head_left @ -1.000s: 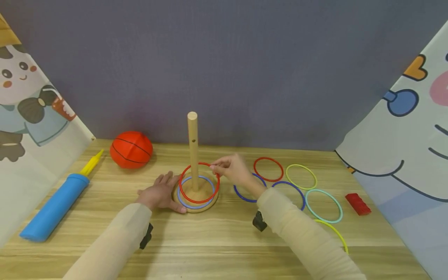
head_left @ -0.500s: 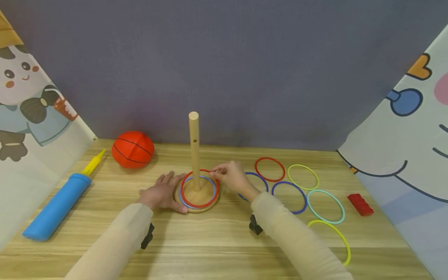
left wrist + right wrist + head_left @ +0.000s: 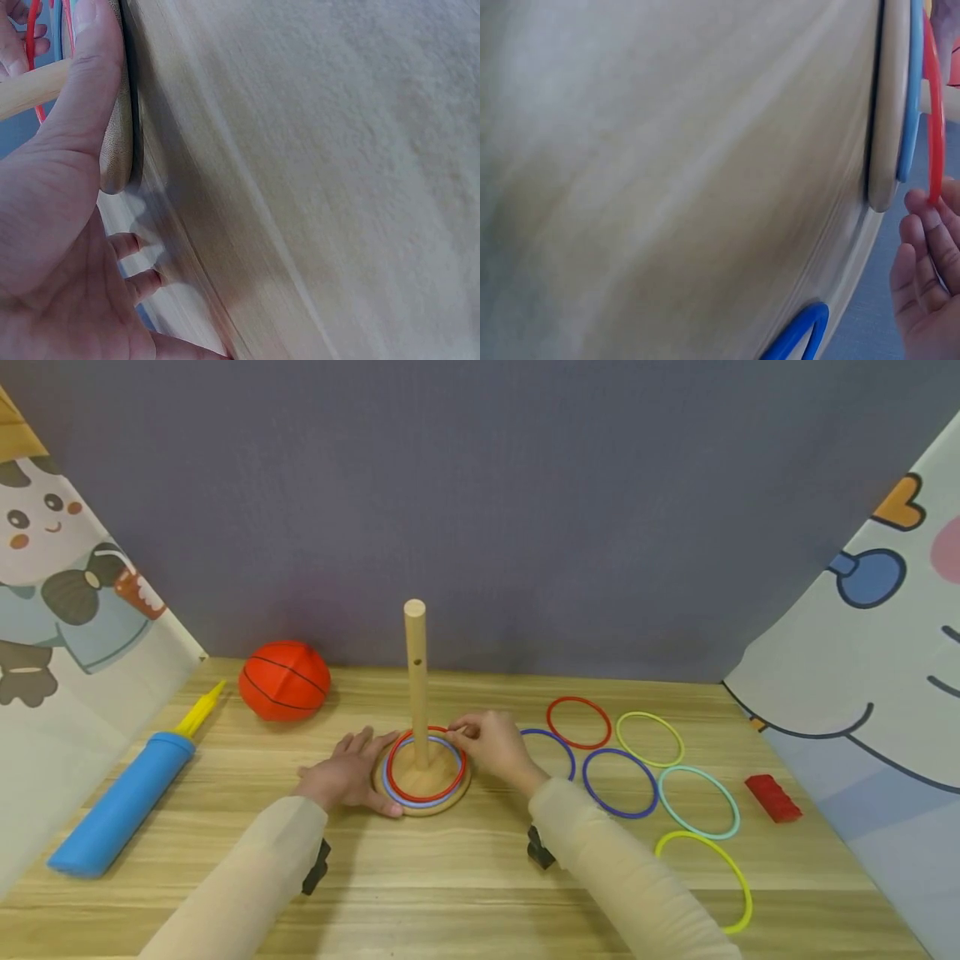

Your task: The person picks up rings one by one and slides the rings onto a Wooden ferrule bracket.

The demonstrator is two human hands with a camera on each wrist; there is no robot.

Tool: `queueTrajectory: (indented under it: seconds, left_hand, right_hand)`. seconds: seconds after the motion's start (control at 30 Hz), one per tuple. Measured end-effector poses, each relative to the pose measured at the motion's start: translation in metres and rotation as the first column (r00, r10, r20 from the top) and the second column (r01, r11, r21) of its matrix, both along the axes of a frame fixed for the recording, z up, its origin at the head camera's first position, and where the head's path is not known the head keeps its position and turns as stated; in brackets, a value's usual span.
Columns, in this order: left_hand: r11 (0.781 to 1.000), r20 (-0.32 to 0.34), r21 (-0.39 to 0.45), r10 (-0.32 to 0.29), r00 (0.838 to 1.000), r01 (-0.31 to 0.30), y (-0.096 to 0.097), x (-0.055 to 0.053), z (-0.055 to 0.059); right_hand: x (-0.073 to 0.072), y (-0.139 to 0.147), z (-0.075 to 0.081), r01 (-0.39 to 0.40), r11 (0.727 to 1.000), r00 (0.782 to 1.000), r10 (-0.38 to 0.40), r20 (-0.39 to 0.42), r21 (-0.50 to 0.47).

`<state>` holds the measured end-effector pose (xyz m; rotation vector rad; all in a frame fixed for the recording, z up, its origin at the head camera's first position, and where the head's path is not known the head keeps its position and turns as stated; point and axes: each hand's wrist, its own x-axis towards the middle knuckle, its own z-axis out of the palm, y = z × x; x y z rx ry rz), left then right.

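Fingertips of my right hand point(image 3: 491, 745) pinch the thin red plastic ring point(image 3: 426, 765) around the upright wooden peg point(image 3: 416, 681). My left hand point(image 3: 347, 771), fingers spread flat, presses the peg's round wooden base point(image 3: 450, 797)'s left edge.

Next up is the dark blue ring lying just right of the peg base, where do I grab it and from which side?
Take the dark blue ring at its near-right rim, coming from above. It lies flat on the table, so pinch the thin rim. That arc looks free; the teal ring lies close on its right.

Red ring point(image 3: 425, 765) over a blue ring point(image 3: 390, 785) between both hands; right of the right hand point(image 3: 491, 746), blue, red, yellow-green, teal loose rings point(image 3: 621, 783).
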<state>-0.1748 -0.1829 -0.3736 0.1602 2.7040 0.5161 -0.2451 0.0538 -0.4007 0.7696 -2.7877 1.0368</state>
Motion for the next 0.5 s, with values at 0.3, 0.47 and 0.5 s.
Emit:
queueTrajectory:
  seconds: [0.3, 0.47, 0.5]
  left_hand:
    - [1.0, 0.002, 0.004, 0.001, 1.0, -0.001, 0.0005, 0.0014, 0.0012]
    - [1.0, 0.0, 0.001, 0.007, 1.0, -0.007, 0.0004, 0.0011, 0.0003]
    - [1.0, 0.002, 0.003, 0.01, 1.0, -0.01, 0.0001, 0.0006, -0.0006]
  right_hand:
    - [0.0047, -0.0018, 0.0019, -0.025, 0.988, 0.999, 0.032, -0.039, 0.15]
    - [0.008, -0.0026, 0.0059, -0.045, 0.976, 0.997, 0.057, -0.051, 0.214]
    - [0.0085, -0.0029, 0.0064, -0.049, 0.973, 0.997, 0.063, -0.054, 0.225]
